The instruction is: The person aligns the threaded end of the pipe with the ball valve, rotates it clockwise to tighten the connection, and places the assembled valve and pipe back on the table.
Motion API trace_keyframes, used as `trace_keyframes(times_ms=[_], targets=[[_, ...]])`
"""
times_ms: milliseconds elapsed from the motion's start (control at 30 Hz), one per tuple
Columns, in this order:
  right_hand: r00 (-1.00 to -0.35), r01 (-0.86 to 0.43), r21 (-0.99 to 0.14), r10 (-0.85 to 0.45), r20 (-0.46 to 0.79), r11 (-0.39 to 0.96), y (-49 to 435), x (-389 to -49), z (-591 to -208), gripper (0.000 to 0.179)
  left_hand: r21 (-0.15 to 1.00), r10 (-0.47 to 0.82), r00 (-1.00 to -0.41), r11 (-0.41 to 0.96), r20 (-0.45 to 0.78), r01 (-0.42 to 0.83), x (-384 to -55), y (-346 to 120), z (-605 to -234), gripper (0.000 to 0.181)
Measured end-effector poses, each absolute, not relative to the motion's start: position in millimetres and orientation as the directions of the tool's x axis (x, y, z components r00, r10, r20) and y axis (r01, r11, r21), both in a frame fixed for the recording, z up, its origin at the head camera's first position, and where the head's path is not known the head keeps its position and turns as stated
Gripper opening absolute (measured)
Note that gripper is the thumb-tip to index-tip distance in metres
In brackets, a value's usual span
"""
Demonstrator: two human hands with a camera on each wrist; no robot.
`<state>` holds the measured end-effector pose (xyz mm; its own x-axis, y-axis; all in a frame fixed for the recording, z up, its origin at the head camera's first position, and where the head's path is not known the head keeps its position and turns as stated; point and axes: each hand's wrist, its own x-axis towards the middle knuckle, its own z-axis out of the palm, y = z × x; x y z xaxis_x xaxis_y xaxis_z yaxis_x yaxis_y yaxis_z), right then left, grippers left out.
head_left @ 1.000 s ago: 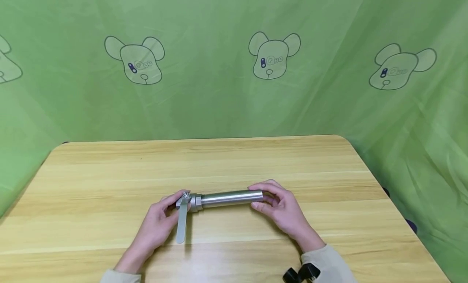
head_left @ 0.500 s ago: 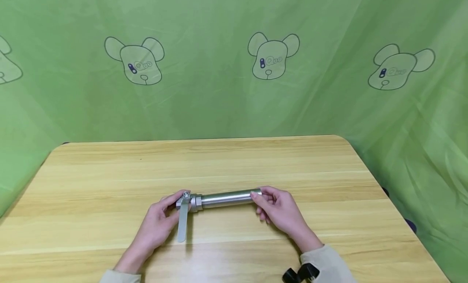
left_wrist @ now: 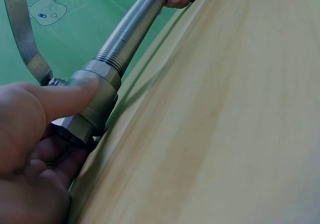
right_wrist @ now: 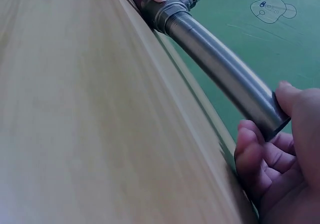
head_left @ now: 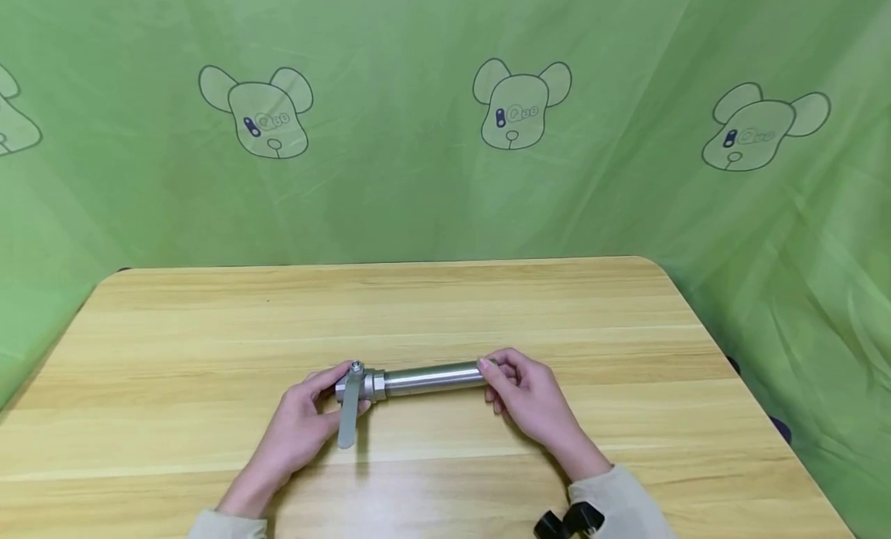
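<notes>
A steel ball valve (head_left: 373, 386) with a long flat lever handle (head_left: 349, 419) is held by my left hand (head_left: 301, 427). The left thumb lies across the valve body (left_wrist: 102, 99) in the left wrist view, other fingers curled beneath. A straight metal pipe (head_left: 431, 377) runs rightward from the valve, and threads show at their joint. My right hand (head_left: 532, 396) grips the pipe's free end, its thumb on top and fingers curled below, as the right wrist view of the pipe (right_wrist: 225, 74) shows. In the left wrist view the lever (left_wrist: 22, 34) sticks up away from the table.
The valve and pipe are just above a wood-grain table (head_left: 445, 307) and cast a shadow on it. A green curtain (head_left: 404, 199) printed with bear heads hangs behind and beside it. A black device (head_left: 569, 521) sits at the right sleeve.
My right hand's fingers shifted from spread around the pipe's end to a closer grip, thumb on top. The lever's tip rose slightly as the valve turned a little. My left hand stayed in place.
</notes>
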<state>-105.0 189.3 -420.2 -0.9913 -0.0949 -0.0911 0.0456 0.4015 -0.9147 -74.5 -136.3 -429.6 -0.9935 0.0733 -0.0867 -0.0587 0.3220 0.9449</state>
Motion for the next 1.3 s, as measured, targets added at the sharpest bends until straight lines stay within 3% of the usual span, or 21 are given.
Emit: trace_keyframes(times_ms=[167, 500, 800, 933, 1000, 1133, 1300], targets=[[-0.992, 0.056, -0.884, -0.076, -0.103, 0.463, 189, -105, -420, 0.043, 0.946, 0.054, -0.996, 0.319, -0.077, -0.055, -74, -135, -430, 0.062], [-0.966, 0.043, -0.976, -0.242, -0.096, 0.216, 196, -106, -420, 0.045, 0.951, 0.033, -0.996, 0.301, -0.081, -0.068, -74, -135, -430, 0.061], [-0.984, 0.091, -0.937, -0.112, -0.136, 0.337, 190, -106, -418, 0.040, 0.953, 0.043, -0.997, 0.300, -0.065, -0.049, -75, -136, -431, 0.058], [-0.985, 0.032, -0.953, -0.153, -0.081, 0.300, 192, -106, -421, 0.033, 0.953, 0.044, -0.997, 0.298, -0.070, -0.054, -75, -137, -432, 0.058], [-0.978, 0.012, -0.966, -0.196, -0.065, 0.260, 194, -107, -422, 0.039, 0.951, 0.040, -0.996, 0.303, -0.077, -0.061, -74, -137, -432, 0.058], [-0.965, 0.027, -0.985, -0.254, -0.071, 0.173, 200, -109, -423, 0.049, 0.947, 0.034, -0.995, 0.312, -0.091, -0.076, -74, -136, -431, 0.060], [-0.962, 0.065, -0.986, -0.255, -0.103, 0.152, 202, -111, -423, 0.047, 0.942, 0.034, -0.995, 0.324, -0.098, -0.082, -76, -136, -431, 0.059]])
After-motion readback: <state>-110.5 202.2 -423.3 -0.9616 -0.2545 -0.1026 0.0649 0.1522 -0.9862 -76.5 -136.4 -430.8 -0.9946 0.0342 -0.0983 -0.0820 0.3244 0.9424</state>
